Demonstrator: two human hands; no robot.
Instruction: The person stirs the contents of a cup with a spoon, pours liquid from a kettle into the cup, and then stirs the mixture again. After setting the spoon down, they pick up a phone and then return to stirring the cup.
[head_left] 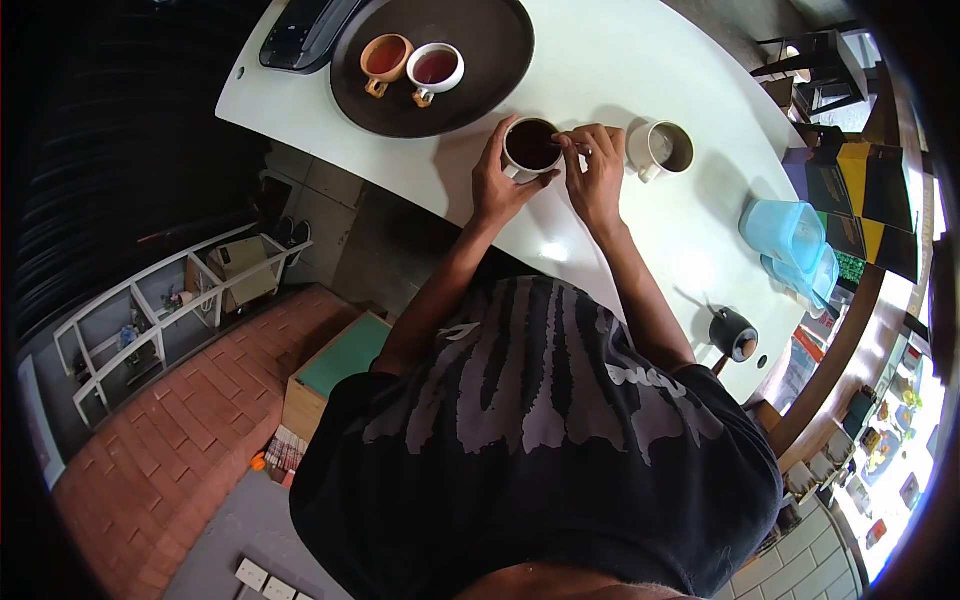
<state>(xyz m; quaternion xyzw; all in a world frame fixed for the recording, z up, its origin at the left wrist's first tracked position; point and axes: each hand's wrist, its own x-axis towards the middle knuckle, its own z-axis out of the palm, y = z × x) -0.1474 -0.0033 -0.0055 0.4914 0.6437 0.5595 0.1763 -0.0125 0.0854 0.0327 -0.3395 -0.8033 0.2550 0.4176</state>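
A white cup (514,172) of dark liquid stands on the white table, and my left hand (497,185) is wrapped round its left side and front. Over the cup's right rim, my right hand (594,175) pinches a thin spoon (586,151); its lower end is hidden in the cup. Just right of that hand is a white mug (644,150) with a metallic-looking inside. Up and to the left, a tan cup (370,68) and a white cup (455,77), both holding reddish liquid, sit on a round dark tray (470,30).
A black device (300,40) stands at the table's left end, against the tray. Light blue plastic containers (785,232) lie near the right edge. A small black pot (733,330) is at the lower right of the table (640,260). A black stool (825,65) stands beyond.
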